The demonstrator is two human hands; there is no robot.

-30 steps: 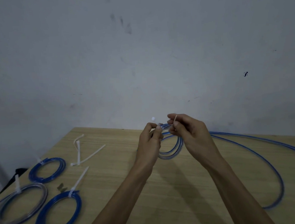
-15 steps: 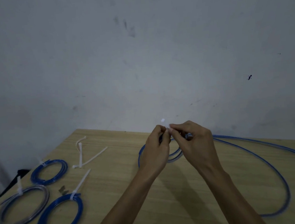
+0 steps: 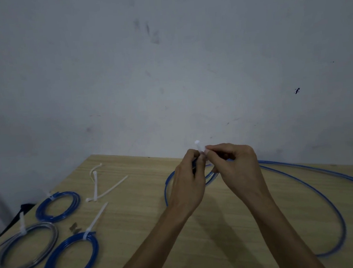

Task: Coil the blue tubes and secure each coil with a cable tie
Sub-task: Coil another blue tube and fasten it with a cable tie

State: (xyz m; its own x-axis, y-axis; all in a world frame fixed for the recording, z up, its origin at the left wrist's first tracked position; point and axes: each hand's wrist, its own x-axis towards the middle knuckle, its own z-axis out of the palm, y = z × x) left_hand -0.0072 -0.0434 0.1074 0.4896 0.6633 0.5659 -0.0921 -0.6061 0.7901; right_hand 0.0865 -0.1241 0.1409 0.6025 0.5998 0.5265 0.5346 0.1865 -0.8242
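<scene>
While your left hand [image 3: 187,179] and right hand [image 3: 236,168] meet above the far side of the wooden desk [image 3: 222,226], both grips are closed in a pinch on a white cable tie [image 3: 198,147]. The tie's end projects upward between your fingertips. Your left grip also holds the blue tube coil [image 3: 210,176], which hangs just below the hands, partly hidden behind them. Loose blue tubing [image 3: 336,211] runs from the hands in a wide loop over the right side of the desk.

On the left of the desk, locate two tied blue coils, one far [image 3: 57,206] and one near [image 3: 70,260], with a grey coil [image 3: 25,249] just beside them. Each carries a white tie. Spare cable ties [image 3: 103,186] lie near the far edge, apart from the coils.
</scene>
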